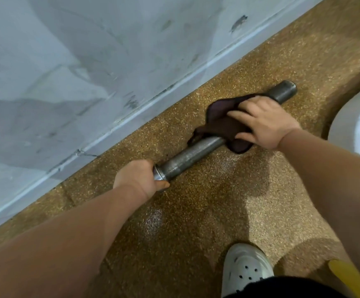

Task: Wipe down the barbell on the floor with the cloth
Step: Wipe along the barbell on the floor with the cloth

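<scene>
Speckled floor (207,211); steel barbell (192,153), dark cloth (220,123) under right hand (263,123).

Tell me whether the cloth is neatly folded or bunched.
Bunched: the cloth drapes crumpled over the barbell, gripped by the right hand.

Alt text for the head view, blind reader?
The right hand grips a dark cloth over a steel barbell lying on a speckled brown floor, while the left hand grips its near end. A pale wall runs alongside; a white clog shows below.
</scene>
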